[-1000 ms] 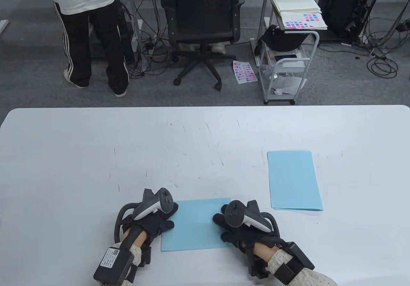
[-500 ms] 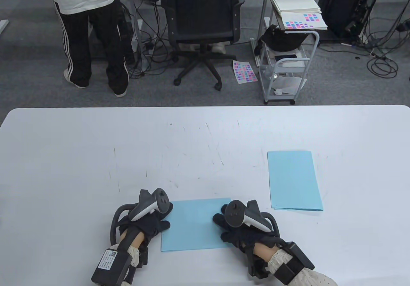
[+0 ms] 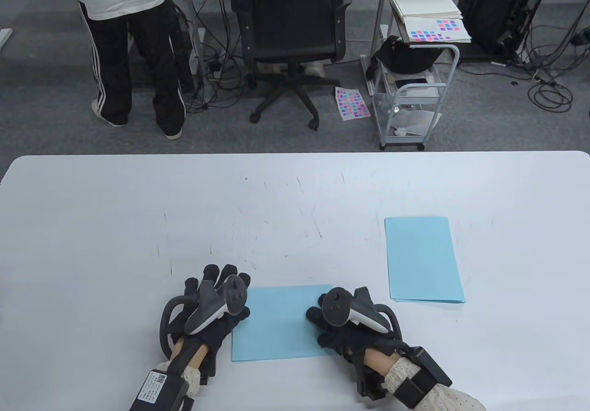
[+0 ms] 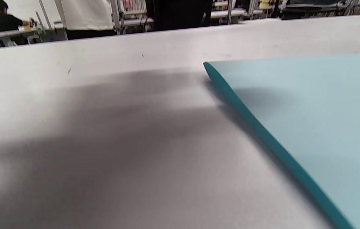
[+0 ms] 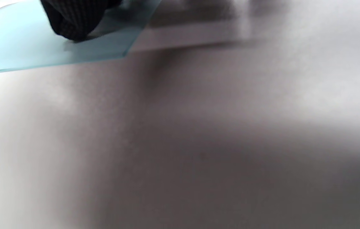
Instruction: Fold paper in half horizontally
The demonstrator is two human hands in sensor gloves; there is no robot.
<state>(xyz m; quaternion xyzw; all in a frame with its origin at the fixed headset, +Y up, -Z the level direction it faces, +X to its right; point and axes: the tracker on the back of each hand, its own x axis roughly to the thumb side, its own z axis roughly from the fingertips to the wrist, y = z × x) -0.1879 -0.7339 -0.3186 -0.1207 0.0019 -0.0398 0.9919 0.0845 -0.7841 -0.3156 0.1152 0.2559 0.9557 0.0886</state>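
Observation:
A light blue sheet of paper (image 3: 281,323), folded, lies flat near the table's front edge. My left hand (image 3: 216,278) is at the sheet's far left corner with its fingers spread and straight, holding nothing. In the left wrist view the paper (image 4: 310,105) shows its left edge slightly raised off the table, and no fingers show. My right hand (image 3: 317,312) rests on the sheet's right edge. In the right wrist view one gloved fingertip (image 5: 71,22) presses down on the paper (image 5: 17,47) near its corner.
A second light blue folded sheet (image 3: 424,259) lies to the right, farther back on the white table (image 3: 138,222). Beyond the far edge stand an office chair (image 3: 290,38), a wire cart (image 3: 415,88) and a person (image 3: 129,47).
My left hand has come off the paper's left edge, shifted slightly left, and its fingers have straightened and spread. The right hand and both sheets have not moved.

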